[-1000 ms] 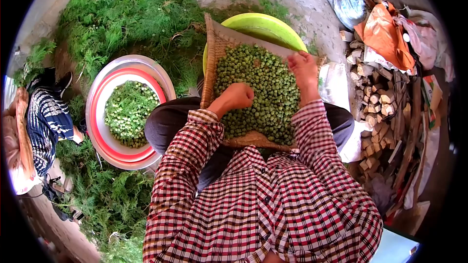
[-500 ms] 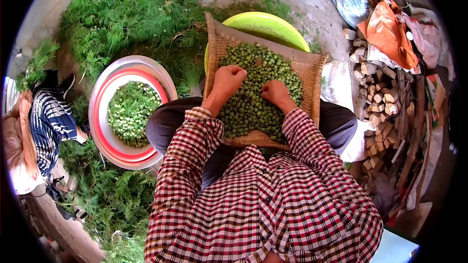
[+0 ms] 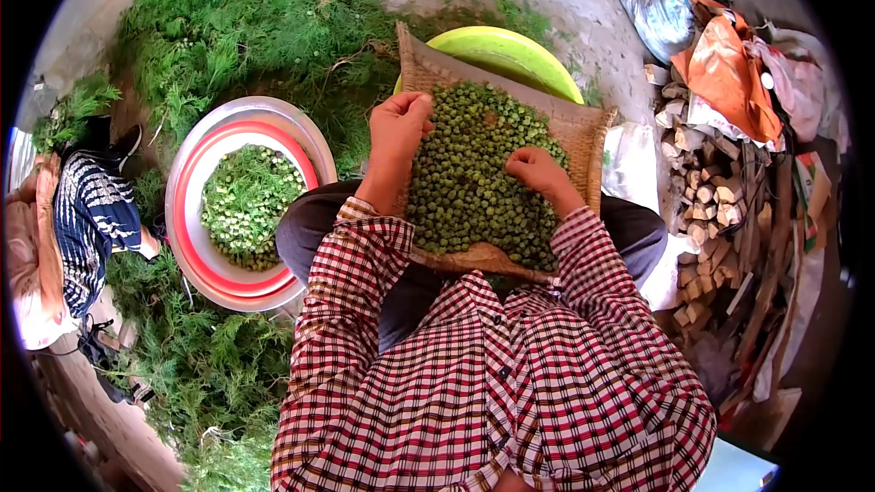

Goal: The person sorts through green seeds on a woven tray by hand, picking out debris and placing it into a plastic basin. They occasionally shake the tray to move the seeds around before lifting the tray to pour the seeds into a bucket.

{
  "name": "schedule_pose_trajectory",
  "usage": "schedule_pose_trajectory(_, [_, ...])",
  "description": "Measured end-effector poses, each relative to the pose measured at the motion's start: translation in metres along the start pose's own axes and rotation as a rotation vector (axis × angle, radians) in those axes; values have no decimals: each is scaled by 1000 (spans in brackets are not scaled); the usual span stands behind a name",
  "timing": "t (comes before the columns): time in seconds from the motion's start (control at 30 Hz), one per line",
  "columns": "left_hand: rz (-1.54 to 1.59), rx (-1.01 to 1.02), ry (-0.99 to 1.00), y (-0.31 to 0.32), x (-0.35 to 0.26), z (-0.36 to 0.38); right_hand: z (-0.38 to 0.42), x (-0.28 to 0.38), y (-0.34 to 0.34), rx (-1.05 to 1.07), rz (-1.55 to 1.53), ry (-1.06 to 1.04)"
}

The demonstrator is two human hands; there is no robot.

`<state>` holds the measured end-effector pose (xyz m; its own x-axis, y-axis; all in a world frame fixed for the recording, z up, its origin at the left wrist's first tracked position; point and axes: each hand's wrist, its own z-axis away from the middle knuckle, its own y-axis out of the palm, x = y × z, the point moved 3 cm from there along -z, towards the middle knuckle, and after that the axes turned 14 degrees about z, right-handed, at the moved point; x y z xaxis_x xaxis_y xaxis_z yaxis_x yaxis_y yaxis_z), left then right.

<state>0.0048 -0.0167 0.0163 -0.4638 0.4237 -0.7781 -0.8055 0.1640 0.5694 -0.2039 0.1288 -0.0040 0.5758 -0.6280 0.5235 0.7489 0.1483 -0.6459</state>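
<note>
A woven bamboo tray [image 3: 592,134] lies across my lap, heaped with small round green cones [image 3: 478,178]. At its left edge, my left hand [image 3: 397,132] is raised with the thumb and fingers pinched together. My right hand [image 3: 545,173] is over the right side of the heap, its fingers curled and closed. Whatever either hand may hold is hidden or too small to make out. To the left stands a metal basin [image 3: 314,132] with a red-rimmed bowl [image 3: 194,159] inside. That bowl holds green sprigs and more cones [image 3: 251,205].
Behind the tray sits a yellow-green basin [image 3: 510,50]. Cut evergreen branches [image 3: 246,23] cover the floor at left. Another person in patterned dark clothing [image 3: 91,219] sits at far left. Split firewood [image 3: 715,196] and an orange bag [image 3: 725,73] are at right.
My left hand has moved left and slightly up, to the tray's edge. My right hand has shifted a little to the right. Both stay closed.
</note>
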Motion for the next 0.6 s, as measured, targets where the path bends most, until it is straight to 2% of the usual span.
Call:
schedule_pose_trajectory(0.17, [16,15,-29,2,3,2,-15,3,-25,-72,-43,-61])
schedule_pose_trajectory(0.23, [18,12,-53,3,2,4,-30,3,-49,-211,-285,29])
schedule_pose_trajectory(0.3, [19,13,-49,3,1,4,-43,13,-78,-337,-1230,-142])
schedule_pose_trajectory(0.33, [20,15,-44,2,1,4,-48,18,-80,-333,-1228,-140])
schedule_pose_trajectory(0.4, [25,13,-44,0,2,2,-56,22,-83,-581,-1165,21])
schedule_pose_trajectory(0.43, [31,14,-47,0,2,2,-63,27,-73,-428,-728,-7])
schedule_pose_trajectory(0.47, [33,6,-44,0,2,2,-69,27,-57,-399,-400,6])
schedule_pose_trajectory(0.5, [45,9,-51,1,1,2,-69,37,-37,-313,-254,-108])
schedule_pose_trajectory(0.53, [55,13,-59,1,1,4,-71,40,-20,-332,-94,-235])
schedule_pose_trajectory(0.57, [76,21,-64,0,2,4,-74,43,-3,-350,-55,-328])
schedule_pose_trajectory(0.6, [73,14,-64,-1,3,4,-77,47,7,-343,-59,-331])
